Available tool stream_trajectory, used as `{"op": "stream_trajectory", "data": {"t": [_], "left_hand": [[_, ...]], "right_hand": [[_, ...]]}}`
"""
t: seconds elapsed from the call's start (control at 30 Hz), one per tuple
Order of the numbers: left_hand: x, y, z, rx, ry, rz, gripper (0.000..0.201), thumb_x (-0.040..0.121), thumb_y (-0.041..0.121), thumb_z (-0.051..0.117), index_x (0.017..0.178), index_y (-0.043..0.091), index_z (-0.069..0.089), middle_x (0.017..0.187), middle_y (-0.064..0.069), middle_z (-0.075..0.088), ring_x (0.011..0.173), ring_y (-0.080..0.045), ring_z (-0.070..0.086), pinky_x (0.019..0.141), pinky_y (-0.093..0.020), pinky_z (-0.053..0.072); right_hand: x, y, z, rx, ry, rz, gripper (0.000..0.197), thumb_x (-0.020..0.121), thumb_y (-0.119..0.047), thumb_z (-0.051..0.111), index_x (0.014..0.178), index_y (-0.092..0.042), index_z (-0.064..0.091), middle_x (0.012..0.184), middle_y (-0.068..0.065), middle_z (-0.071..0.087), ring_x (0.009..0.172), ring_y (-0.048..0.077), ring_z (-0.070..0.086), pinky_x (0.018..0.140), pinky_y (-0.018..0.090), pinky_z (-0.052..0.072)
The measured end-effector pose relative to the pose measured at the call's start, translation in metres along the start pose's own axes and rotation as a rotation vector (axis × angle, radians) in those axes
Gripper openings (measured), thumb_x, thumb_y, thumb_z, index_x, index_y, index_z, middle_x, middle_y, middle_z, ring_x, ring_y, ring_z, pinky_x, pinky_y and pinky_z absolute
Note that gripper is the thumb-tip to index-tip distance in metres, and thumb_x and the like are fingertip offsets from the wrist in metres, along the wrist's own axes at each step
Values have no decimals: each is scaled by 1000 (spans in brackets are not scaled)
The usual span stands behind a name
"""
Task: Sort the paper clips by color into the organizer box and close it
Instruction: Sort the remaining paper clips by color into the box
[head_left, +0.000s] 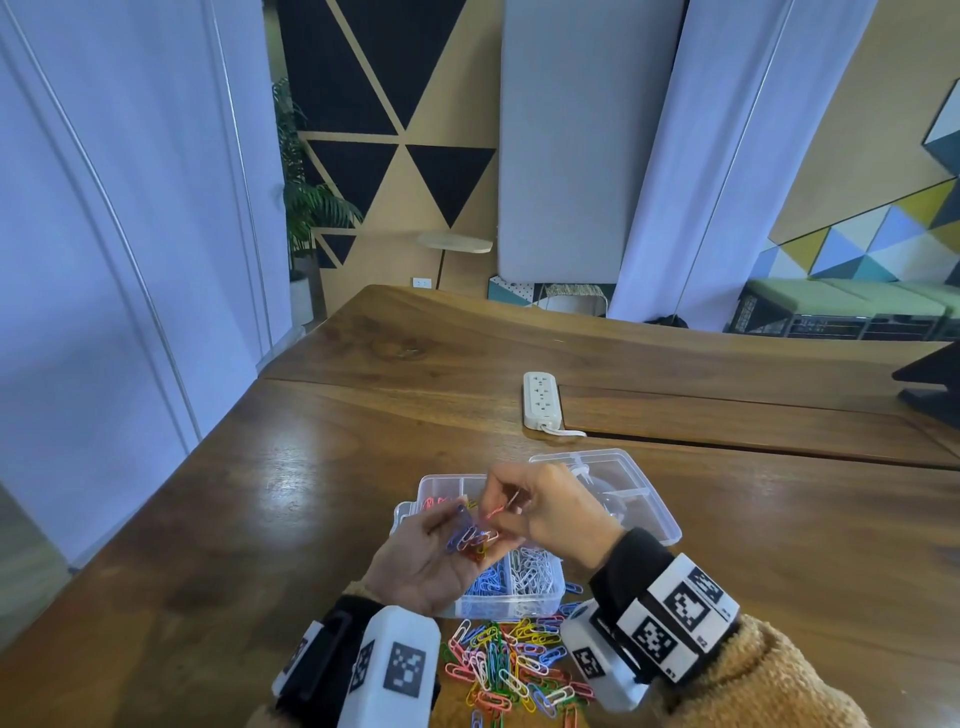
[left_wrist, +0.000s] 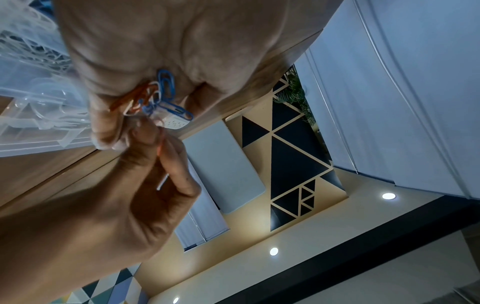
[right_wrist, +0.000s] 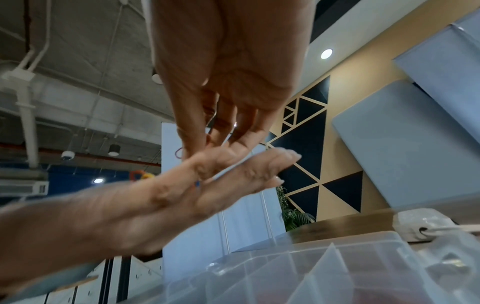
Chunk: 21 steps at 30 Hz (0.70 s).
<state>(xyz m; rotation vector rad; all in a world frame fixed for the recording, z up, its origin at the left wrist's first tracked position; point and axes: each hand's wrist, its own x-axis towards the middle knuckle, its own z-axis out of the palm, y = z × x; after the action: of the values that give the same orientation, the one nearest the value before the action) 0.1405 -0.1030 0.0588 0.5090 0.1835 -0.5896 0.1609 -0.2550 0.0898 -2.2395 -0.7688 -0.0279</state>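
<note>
Both hands' fingers (head_left: 496, 486) pinch paper clips (head_left: 470, 538) above organizer box (head_left: 550, 592).

Blue and white clips (head_left: 511, 571) fill the clear organizer box (head_left: 550, 597); the pinched clip (head_left: 501, 508) looks pink, perhaps red

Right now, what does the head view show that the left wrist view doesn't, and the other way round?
Only the head view shows the mixed pile of paper clips on the table near the person, and the organizer box compartments already holding blue and white clips.

Only the left wrist view shows, close up, the blue and orange clips in the left hand, plus the ceiling lights.

Both show the right hand pinching one clip at the left hand's bunch, the open clear lid and the power strip.
</note>
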Motion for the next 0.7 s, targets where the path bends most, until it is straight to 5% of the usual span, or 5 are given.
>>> {"op": "stream_trajectory", "data": {"t": [0.13,0.23,0.4,0.53,0.7], "left_hand": [[1,3,-6,-13,23,-28,43,84,7,43,107,-26,56,118,-39,57,95,-49,64,82,-55,48],[4,7,-13,-19,92,36,34,92,2,38,113,-21,53,115,-37,59,89,-46,67,79,-51,51],[4,10,-15,5,119,95,32,96,2,34,114,-17,52,112,-33,62,84,-41,69,76,-45,54],[-3,12,-15,42,141,83,60,100,37,30,119,-17,50,121,-35,57,101,-43,64,80,-45,53],[-5,9,-13,6,89,46,84,95,58,27,123,-20,43,123,-41,51,109,-52,55,86,-53,48]], "right_hand": [[12,11,-18,100,186,165,17,80,3,65,72,-11,59,65,-5,64,53,-1,58,55,15,50],[24,28,-27,21,203,275,10,81,-1,66,73,-6,63,62,-5,63,50,-1,58,58,10,49],[42,48,-8,-236,63,389,14,86,0,54,87,3,68,87,13,70,83,22,67,80,28,55],[35,38,-5,-307,29,313,15,89,-3,53,92,-3,68,93,7,69,82,14,61,82,20,49],[15,5,-8,-298,146,-42,10,85,-5,58,85,-11,66,79,-9,58,71,5,53,71,17,43]]}}
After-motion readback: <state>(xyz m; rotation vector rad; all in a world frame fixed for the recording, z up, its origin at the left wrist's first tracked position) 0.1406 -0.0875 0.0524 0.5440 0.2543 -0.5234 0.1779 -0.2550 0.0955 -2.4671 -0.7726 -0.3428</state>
